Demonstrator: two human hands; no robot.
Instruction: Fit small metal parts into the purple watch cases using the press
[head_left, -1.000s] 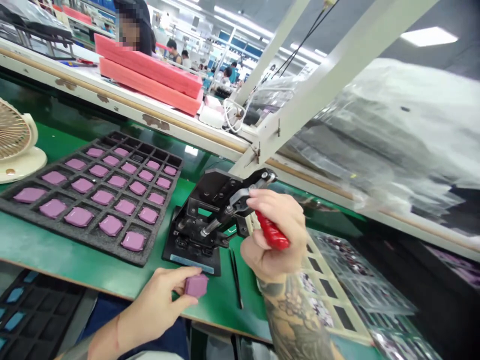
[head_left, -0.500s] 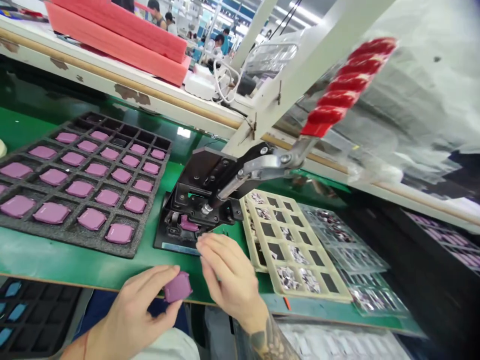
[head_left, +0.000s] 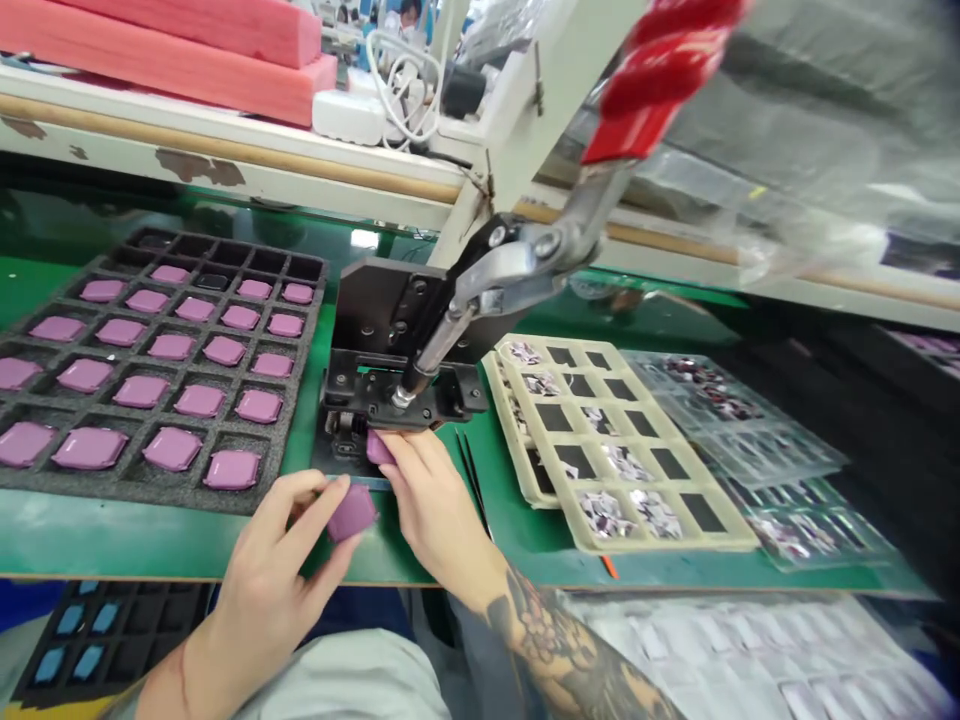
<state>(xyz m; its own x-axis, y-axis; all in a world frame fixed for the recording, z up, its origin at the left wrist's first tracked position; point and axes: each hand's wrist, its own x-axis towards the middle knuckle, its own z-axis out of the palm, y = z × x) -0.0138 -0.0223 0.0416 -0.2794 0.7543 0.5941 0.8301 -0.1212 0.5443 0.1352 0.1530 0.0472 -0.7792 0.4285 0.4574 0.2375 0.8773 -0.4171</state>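
Between the thumb and fingers of my left hand (head_left: 289, 565) is a rounded-square purple case (head_left: 352, 512), shaped like a watch housing, held just in front of the press. My right hand (head_left: 433, 505) reaches under the head of the black toggle press (head_left: 397, 390). Its fingers close on a second purple case (head_left: 379, 448) in the fixture, partly hidden by the fingers and the press. The red-wrapped lever (head_left: 660, 75) of the press is raised, with no hand on it.
A black foam tray (head_left: 264, 482) with purple cases in its pockets lies left of the press. Tweezers (head_left: 474, 485) and a cream compartment tray (head_left: 592, 540) of small shiny parts lie to the right, beside clear plastic trays (head_left: 787, 470). A darker tray (head_left: 142, 640) sits below the table edge.
My right hand has let go of the red lever, which swung up, and moved down to the purple case in the press. My left hand keeps its case and has shifted slightly left.
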